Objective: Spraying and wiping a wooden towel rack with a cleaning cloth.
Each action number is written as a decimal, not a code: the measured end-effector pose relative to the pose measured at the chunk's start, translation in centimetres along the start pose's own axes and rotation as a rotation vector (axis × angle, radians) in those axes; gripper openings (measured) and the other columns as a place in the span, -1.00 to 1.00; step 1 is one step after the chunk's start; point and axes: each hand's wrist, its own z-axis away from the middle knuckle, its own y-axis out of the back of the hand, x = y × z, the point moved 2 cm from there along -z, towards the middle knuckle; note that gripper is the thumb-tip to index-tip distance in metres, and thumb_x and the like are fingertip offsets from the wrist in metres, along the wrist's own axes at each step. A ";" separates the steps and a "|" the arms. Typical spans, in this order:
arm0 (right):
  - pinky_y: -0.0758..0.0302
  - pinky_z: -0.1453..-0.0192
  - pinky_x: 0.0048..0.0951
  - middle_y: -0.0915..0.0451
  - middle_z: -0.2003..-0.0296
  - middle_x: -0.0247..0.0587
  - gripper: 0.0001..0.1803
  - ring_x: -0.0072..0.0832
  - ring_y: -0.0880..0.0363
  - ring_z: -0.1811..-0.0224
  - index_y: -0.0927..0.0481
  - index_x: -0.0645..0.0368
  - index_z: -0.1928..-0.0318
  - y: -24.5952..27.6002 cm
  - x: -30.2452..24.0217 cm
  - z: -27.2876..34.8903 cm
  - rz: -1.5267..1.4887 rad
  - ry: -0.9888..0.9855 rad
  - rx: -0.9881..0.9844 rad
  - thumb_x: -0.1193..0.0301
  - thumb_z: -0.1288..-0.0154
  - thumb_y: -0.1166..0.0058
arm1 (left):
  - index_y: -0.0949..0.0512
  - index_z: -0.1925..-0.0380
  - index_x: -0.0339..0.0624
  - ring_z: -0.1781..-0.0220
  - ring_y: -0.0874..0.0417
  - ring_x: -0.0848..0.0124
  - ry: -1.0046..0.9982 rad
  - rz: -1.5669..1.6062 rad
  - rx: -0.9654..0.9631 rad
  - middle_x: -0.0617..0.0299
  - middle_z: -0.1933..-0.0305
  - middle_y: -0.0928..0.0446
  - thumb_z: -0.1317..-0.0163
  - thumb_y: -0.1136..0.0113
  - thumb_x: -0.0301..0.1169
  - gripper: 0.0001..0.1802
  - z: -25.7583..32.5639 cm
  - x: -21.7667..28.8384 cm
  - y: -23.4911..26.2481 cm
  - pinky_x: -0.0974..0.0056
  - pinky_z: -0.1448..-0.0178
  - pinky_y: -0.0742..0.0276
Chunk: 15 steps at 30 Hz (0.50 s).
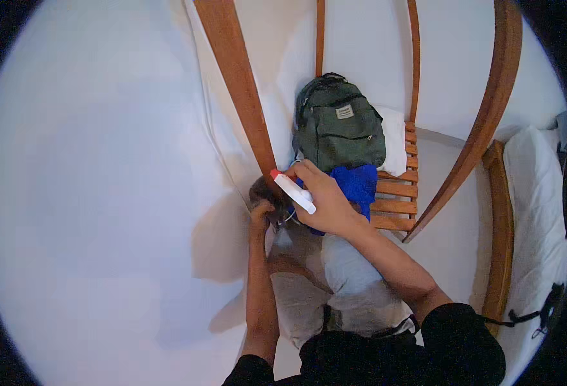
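Observation:
My right hand point(325, 199) is closed around a spray bottle, whose white trigger head point(295, 193) with a red nozzle tip points toward a brown wooden post point(241, 71). The bottle's body is mostly hidden under the hand. Just left of it, my left hand point(261, 211) is closed on a dark, crumpled piece that looks like cloth point(265, 189), held against the lower part of the post. Some of its fingers are hidden. Close beyond my right hand lies a bright blue cloth point(360, 186) on a slatted wooden rack point(396, 206).
A dark green backpack point(341, 122) stands on the rack, with a white cloth or pillow point(394, 141) beside it. More wooden posts rise around it, including a curved one point(483, 128) at right. A wood-framed bed point(534, 212) lies far right; a white wall point(103, 193) fills the left.

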 end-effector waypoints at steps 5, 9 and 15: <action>-0.50 0.10 -0.06 -0.46 0.13 0.07 -0.54 0.15 -0.52 0.10 -0.43 0.22 0.06 -2.3 -4.6 -1.4 -0.047 0.090 -0.066 0.57 0.08 -0.14 | -0.45 0.37 -0.23 0.14 -0.51 0.29 -0.124 -0.069 -0.015 0.17 0.24 -0.50 -0.01 -0.15 -0.32 -0.76 2.2 15.3 -1.8 0.19 -0.09 -0.39; -0.51 0.08 0.02 -0.45 0.10 0.07 -0.45 0.14 -0.54 0.09 -0.40 0.21 0.01 -2.7 -5.6 -1.3 0.062 0.046 -0.172 0.53 0.12 -0.24 | -0.11 -0.40 -0.46 -0.41 -0.38 0.03 -0.231 0.187 -0.449 -0.15 -0.35 -0.36 0.19 -0.02 -0.38 -0.01 1.2 20.1 -4.8 0.06 -0.54 -0.19; -0.55 0.04 -0.01 -0.45 0.02 0.05 -0.33 0.09 -0.56 0.03 -0.38 0.19 -0.09 -1.8 -4.8 -0.3 0.237 -0.029 -0.167 0.50 0.15 -0.30 | -0.09 -0.40 -0.47 -0.35 -0.44 0.03 -0.270 0.253 -0.393 -0.15 -0.32 -0.38 0.01 -0.14 -0.34 -0.07 1.8 22.8 -8.2 0.06 -0.48 -0.27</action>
